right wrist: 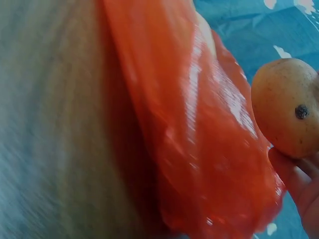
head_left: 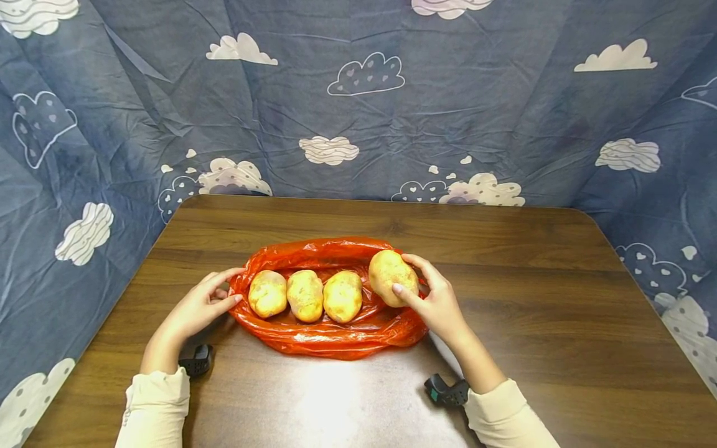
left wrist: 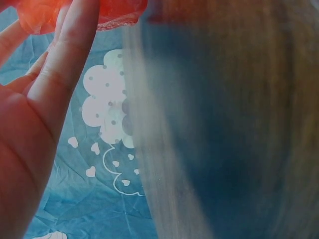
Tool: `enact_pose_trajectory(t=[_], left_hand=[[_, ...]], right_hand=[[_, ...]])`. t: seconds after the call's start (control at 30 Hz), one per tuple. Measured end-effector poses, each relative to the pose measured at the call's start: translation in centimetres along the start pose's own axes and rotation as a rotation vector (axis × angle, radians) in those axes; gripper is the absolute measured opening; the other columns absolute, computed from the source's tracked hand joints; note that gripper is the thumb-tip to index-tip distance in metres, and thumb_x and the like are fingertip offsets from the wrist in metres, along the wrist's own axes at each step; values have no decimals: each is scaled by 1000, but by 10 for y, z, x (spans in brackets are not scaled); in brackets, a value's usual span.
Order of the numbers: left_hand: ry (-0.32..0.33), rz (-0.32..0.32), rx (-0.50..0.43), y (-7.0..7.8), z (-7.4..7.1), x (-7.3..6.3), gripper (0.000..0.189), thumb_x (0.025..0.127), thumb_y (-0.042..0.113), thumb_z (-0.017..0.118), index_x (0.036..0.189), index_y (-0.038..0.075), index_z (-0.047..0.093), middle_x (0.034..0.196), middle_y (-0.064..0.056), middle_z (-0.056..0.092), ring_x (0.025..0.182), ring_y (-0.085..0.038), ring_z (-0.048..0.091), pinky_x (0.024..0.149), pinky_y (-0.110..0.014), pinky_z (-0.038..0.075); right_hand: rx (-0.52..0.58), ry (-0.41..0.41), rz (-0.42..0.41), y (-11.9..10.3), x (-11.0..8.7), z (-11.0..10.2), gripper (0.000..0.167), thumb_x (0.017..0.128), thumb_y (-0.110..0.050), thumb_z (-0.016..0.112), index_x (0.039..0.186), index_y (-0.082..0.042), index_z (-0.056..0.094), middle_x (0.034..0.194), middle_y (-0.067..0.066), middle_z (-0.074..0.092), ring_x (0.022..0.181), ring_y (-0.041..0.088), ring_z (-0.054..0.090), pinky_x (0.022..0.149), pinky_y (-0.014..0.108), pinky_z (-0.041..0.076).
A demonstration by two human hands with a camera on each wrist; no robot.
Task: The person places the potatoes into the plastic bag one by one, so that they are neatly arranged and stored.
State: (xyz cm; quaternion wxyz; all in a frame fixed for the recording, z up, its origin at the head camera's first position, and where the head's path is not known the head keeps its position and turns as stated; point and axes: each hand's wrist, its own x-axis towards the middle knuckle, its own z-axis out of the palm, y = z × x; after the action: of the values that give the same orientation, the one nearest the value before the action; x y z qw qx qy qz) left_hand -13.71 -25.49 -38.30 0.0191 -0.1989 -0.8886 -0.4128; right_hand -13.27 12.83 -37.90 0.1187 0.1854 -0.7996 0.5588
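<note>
A red plastic bag [head_left: 330,345] lies spread open on the table, its rim rolled outward. Three potatoes sit in a row inside it: a left potato [head_left: 267,294], a middle potato [head_left: 305,295] and a right potato [head_left: 343,297]. My left hand [head_left: 196,305] holds the bag's left end between thumb and fingers; in the left wrist view its fingers reach up to the red plastic. My right hand [head_left: 439,305] grips another potato [head_left: 389,277] over the bag's right end. That potato [right wrist: 286,107] shows a dark spot in the right wrist view.
The brown wooden table [head_left: 560,311] extends around the bag. Behind it hangs a blue cloth [head_left: 448,112] with white clouds. Black devices are by both wrists, a left device [head_left: 196,361] and a right device [head_left: 446,391].
</note>
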Motion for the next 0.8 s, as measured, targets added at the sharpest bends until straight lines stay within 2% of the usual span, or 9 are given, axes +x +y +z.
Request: enact_pose_trajectory(t=[0.1, 0.27, 0.37, 0.57, 0.67, 0.8], left_hand=[[0, 0, -1, 0, 0, 0, 40, 80, -7, 61, 118, -8, 48, 96, -21, 48, 71, -23, 54, 61, -22, 46], [-1, -8, -6, 0, 0, -2, 40, 81, -7, 60, 119, -8, 47, 96, -22, 48, 71, -23, 55, 61, -22, 46], [-2, -13, -5, -9, 1, -2, 41, 81, -6, 60, 120, -7, 47, 97, -21, 48, 72, -22, 55, 62, -22, 46], [-10, -23, -2, -37, 5, -2, 45, 82, 0, 63, 124, -1, 47, 101, -17, 48, 73, -17, 55, 63, -22, 46], [-15, -26, -13, -41, 5, -2, 46, 83, 3, 63, 125, 1, 47, 102, -16, 48, 74, -17, 55, 63, -22, 47], [-17, -17, 11, -38, 4, -1, 44, 83, 5, 63, 125, 2, 48, 100, -16, 49, 74, -17, 55, 63, -23, 47]], right_hand=[[-11, -11, 11, 1, -1, 6, 48, 77, 3, 68, 120, 8, 47, 116, 22, 51, 101, 28, 52, 76, 32, 48], [-52, -23, 23, 26, -3, 15, 49, 77, -4, 70, 121, 2, 49, 120, 19, 50, 101, 28, 51, 75, 41, 48], [-108, -25, 31, 43, -4, 19, 51, 77, -11, 71, 122, -5, 50, 120, 13, 52, 100, 24, 52, 77, 39, 47], [-188, -46, 29, 53, -5, 23, 51, 77, -18, 72, 121, -7, 50, 118, 12, 54, 102, 24, 52, 83, 40, 43], [-226, -70, 35, 56, -6, 23, 52, 77, -19, 71, 122, -5, 49, 119, 13, 53, 107, 27, 50, 88, 43, 38], [-260, -92, 54, 56, -5, 22, 51, 79, -22, 70, 123, -7, 48, 119, 12, 52, 108, 27, 48, 90, 43, 37]])
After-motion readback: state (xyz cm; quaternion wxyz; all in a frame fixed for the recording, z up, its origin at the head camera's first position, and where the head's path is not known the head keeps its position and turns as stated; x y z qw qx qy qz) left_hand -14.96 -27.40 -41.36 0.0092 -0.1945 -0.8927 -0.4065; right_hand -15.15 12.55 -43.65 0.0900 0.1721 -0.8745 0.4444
